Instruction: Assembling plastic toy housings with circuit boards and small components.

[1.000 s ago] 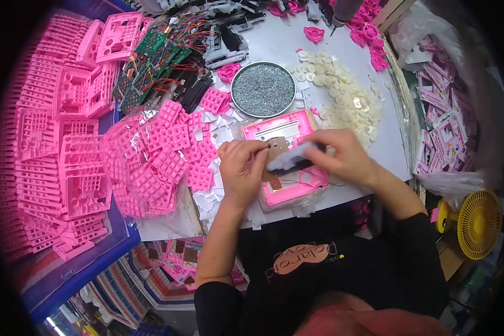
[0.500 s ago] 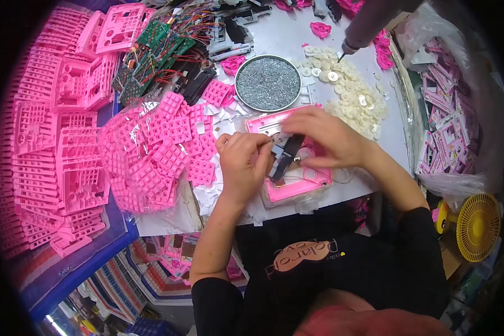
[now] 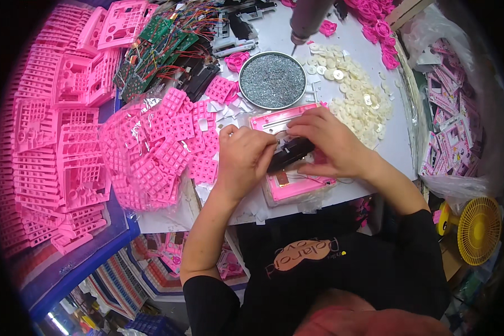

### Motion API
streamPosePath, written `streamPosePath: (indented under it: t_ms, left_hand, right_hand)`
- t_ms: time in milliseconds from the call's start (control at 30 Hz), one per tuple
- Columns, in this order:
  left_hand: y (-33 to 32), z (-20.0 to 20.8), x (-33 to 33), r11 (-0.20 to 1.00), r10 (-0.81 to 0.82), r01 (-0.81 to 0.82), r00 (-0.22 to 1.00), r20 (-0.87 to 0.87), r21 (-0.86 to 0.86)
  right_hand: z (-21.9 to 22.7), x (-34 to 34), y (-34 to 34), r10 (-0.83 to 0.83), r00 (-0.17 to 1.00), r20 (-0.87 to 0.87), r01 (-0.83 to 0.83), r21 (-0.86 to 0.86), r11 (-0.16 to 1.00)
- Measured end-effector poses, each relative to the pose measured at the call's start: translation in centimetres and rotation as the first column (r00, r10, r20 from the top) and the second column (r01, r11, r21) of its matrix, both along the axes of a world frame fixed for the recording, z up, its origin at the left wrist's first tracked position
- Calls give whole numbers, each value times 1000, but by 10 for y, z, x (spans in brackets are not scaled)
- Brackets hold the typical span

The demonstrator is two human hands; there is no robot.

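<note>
A black plastic part (image 3: pixel 291 154), long and box-like, is held between my hands just above a pink plastic casing (image 3: pixel 298 190). My left hand (image 3: pixel 242 157) pinches at the part's left end with thumb and forefinger; a thin wire seems to show near those fingertips. On the other side my right hand (image 3: pixel 337 144) grips the part, fingers over its far edge and thumb underneath. The casing lies on the table in front of me, its middle covered by the part and my hands. A copper-coloured piece (image 3: pixel 282 178) shows inside it, and thin wire trails at its right.
Beyond the casing stands a round dish (image 3: pixel 241 89) of small grey metal pieces, with a hanging power screwdriver (image 3: pixel 306 22) above. White round pieces (image 3: pixel 359 101) spread right. Pink keypads (image 3: pixel 176 126), green circuit boards (image 3: pixel 151 53) and stacked pink casings (image 3: pixel 36 123) fill the left. A yellow fan (image 3: pixel 479 231) stands right.
The black part has been turned from a steep slant to a flatter one, showing a darker side. The hanging screwdriver has swung left toward the dish. The view has shifted slightly.
</note>
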State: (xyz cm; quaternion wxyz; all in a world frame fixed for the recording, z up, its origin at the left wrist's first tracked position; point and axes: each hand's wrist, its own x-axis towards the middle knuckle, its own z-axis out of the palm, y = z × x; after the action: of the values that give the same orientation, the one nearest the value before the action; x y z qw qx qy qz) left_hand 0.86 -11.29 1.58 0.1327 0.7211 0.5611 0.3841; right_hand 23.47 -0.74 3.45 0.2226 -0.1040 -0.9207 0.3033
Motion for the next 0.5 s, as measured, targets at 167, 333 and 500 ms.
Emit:
streamPosePath:
  t_ms: [167, 333, 500]
  left_hand:
    - [4, 5, -10, 990, -133, 133, 991, 1, -48]
    - [10, 14, -23, 972, -227, 220, 971, -72, -87]
    - [9, 17, -22, 965, -262, 252, 951, -164, -75]
  right_hand:
    - [-8, 1, 3, 37, 997, 68, -36, -19, 999]
    - [-8, -6, 2, 44, 995, 93, -40, -46, 998]
    - [-2, -10, 1, 80, 988, 135, -79, -10, 997]
